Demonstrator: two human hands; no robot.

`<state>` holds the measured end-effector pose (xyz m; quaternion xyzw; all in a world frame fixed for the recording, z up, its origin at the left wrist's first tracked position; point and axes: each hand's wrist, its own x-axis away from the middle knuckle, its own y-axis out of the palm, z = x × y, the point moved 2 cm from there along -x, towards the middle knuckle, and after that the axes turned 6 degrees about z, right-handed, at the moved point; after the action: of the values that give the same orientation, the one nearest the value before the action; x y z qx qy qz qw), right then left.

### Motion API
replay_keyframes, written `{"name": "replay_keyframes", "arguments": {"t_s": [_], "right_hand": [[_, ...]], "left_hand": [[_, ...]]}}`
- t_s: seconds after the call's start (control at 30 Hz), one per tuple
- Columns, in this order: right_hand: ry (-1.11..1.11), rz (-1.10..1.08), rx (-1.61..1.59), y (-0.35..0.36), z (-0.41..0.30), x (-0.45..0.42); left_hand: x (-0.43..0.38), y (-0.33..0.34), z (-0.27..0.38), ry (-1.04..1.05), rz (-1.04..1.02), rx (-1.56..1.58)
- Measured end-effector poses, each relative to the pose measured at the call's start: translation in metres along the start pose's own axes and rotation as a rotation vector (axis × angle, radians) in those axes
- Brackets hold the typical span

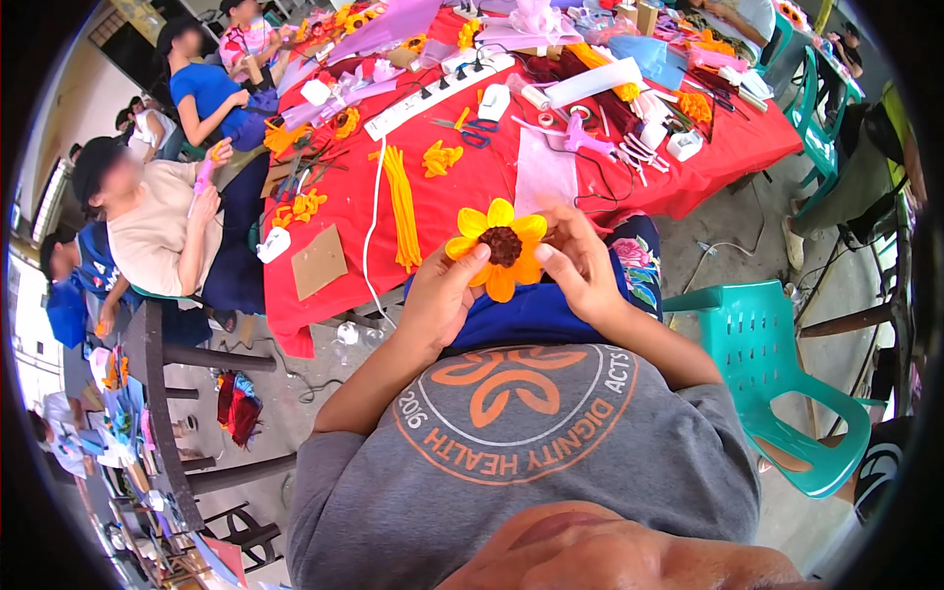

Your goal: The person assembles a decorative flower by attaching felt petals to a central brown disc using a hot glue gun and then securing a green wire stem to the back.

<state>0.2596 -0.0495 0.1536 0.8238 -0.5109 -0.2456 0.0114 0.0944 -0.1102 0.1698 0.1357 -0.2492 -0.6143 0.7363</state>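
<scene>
A sunflower [504, 245] made of fuzzy chenille stems, with yellow-orange petals and a brown centre, faces up between my hands. My left hand [448, 299] grips its left side, thumb on the petals near the centre. On the other side my right hand [582, 269] pinches the right petals between thumb and fingers. The flower's underside is hidden. Just beyond, on the red-covered table [332, 199], lie a bundle of orange chenille stems [400, 210] and a small pile of looped orange petals [441, 158].
A white power strip [442, 96] trails a white cable towards me. Scissors [478, 137], a pink glue gun [582, 139] and a cardboard piece [319, 262] lie on the table. To my left a person [158, 214] holds another glue gun. A green plastic chair [767, 369] stands at my right.
</scene>
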Motion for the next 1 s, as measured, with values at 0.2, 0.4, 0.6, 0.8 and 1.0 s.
{"name": "replay_keyframes", "arguments": {"t_s": [0.2,0.4,0.6,0.8,1.0], "right_hand": [[0.175,-0.008,-0.001,-0.001,0.006,-0.003],[0.159,0.005,0.113,0.001,0.011,-0.001],[0.095,-0.001,0.300,0.003,0.015,-0.001],[0.123,0.012,0.269,0.005,0.013,0.000],[0.093,0.008,0.287,0.004,0.015,0.000]], "left_hand": [[-0.003,-0.005,-0.005,-0.054,0.023,0.002],[-0.013,-0.021,-0.018,0.045,-0.014,-0.279],[-0.014,-0.017,-0.015,0.205,-0.044,-0.438],[-0.010,-0.013,-0.009,0.308,-0.021,-0.659],[-0.009,-0.014,-0.007,0.292,-0.021,-0.721]]}}
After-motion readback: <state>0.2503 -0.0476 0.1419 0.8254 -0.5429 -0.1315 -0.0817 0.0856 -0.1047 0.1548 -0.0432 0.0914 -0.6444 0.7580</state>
